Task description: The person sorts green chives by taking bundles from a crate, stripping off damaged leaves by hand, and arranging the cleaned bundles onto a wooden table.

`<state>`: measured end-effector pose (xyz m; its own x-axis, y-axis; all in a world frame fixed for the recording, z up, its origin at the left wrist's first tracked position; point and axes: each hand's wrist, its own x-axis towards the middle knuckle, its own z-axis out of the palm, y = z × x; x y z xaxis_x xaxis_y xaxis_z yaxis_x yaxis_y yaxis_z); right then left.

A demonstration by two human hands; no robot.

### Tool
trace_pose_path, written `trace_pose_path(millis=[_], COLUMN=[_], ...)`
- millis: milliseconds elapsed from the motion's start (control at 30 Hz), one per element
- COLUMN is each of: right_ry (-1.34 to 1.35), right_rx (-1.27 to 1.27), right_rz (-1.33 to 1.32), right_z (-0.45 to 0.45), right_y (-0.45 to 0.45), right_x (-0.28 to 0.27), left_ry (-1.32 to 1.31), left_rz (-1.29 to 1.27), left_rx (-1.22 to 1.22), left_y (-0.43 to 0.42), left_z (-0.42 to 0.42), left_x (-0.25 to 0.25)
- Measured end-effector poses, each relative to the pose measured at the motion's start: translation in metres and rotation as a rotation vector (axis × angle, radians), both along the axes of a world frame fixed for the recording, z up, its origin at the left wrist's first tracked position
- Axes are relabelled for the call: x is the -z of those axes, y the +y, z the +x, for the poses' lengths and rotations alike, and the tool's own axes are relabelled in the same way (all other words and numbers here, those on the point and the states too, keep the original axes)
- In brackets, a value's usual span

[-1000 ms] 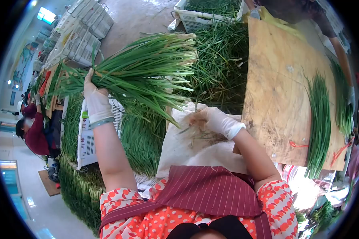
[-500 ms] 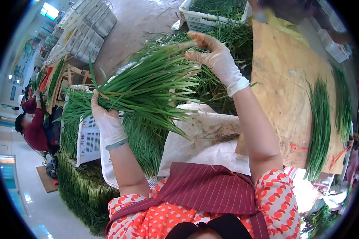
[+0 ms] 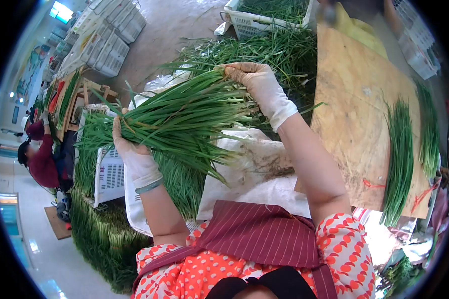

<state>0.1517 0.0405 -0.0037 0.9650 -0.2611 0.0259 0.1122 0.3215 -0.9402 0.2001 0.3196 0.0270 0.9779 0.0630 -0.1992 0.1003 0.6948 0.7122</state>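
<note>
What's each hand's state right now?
Left hand: closed, holding the green bunch near its leafy end.
Right hand: closed, fingertips pinching stems at its other end.

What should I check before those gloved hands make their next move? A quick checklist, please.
1. Left hand holding the green bunch: ok, around its leafy part.
2. Right hand on the bunch: ok, fingers closed at the stem-end edge.
3. Pale stem ends level: not ok, they fan out unevenly.
4. Bunch tied: cannot tell, leaves and the left hand hide part of it.
5. White sheet free of brown scraps: not ok, some lie on it.
</note>
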Motion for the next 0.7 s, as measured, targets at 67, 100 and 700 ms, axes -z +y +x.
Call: trace_pose_path(millis=[67, 100, 700], right_ry=[0.015, 0.031, 0.192], right_rx=[-0.023, -0.048, 0.092], right_rz=[0.07, 0.14, -0.586], right_z=[-0.007, -0.01, -0.026], right_y=[-0.001, -0.001, -0.023], right_x=[-0.007, -0.012, 0.009], left_ry=[0.007, 0.007, 0.054], left_rz=[-0.011, -0.012, -0.002], left_rx=[-0.042, -0.042, -0.114], left_y=[0.0, 0.003, 0.015], left_z=[0.002, 0.003, -0.004], left_x=[0.001, 0.002, 0.009])
